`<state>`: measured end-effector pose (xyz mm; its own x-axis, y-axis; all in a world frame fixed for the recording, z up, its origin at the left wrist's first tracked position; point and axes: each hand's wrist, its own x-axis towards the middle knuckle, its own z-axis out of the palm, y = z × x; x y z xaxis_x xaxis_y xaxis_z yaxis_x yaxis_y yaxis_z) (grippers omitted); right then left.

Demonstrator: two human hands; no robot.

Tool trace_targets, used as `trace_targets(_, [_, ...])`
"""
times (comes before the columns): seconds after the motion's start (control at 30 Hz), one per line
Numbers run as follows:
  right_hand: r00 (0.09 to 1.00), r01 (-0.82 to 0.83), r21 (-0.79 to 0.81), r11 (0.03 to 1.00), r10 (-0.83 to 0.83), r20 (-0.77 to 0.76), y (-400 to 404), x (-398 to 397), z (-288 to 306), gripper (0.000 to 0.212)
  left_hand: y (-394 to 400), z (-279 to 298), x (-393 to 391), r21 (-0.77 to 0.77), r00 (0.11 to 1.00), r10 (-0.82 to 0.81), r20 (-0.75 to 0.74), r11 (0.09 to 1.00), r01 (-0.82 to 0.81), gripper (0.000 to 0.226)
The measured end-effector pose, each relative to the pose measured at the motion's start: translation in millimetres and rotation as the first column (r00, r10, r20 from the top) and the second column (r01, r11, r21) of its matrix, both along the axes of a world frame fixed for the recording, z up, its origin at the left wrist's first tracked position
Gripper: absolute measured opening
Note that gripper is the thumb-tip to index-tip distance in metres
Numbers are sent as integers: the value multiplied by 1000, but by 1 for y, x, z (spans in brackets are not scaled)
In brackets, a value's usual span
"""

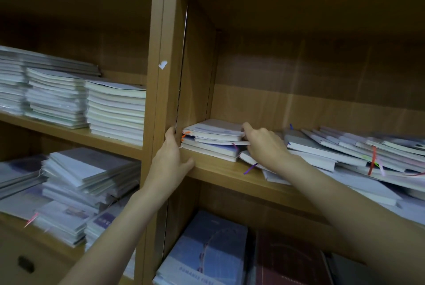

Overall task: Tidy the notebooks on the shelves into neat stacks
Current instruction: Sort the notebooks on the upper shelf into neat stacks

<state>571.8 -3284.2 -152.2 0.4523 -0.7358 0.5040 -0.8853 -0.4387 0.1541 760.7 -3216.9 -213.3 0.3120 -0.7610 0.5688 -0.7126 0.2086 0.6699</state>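
Small notebook stack (212, 140) sits between hands, at shelf's (220, 171) left end. Left hand (171, 160) flat against stack's left edge, fingers straight. Right hand (264, 144) pinches top notebook's right edge. Advice: brace left, square edges flush, then feed from slumped notebooks (349, 149) beyond right hand.

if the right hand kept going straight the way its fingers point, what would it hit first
The right hand points left and slightly back, already touching the small stack of notebooks. Going on, it would likely push that stack toward the shelf's side panel.
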Motion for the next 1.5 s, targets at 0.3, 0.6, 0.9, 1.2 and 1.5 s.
trace_targets(0.3, [999, -39, 134, 990, 41, -6, -13, -5, 14, 32, -2, 11, -2, 90, 997, -39, -60, 995, 44, 92])
trace_targets(0.6, [987, -135, -171, 976, 147, 61, -17, -42, 72, 37, -7, 13, 6, 131, 995, -82, -65, 987, 90, 92])
trace_targets(0.9, [982, -131, 95, 987, 143, -125, 3, -90, 53, 33, -16, 13, -31, -137, 943, -65, 327, 984, 116, 46])
trace_targets(1.2, [904, -427, -266, 865, 407, -128, 5, -121, 52, 25, -33, 19, -31, -267, 675, 157, 721, 962, 62, 46])
trace_targets(1.5, [993, 106, -640, 761, -47, 108, 42, -226, 88, 30, -48, 30, -71, -133, 828, 43, 559, 990, 38, 41])
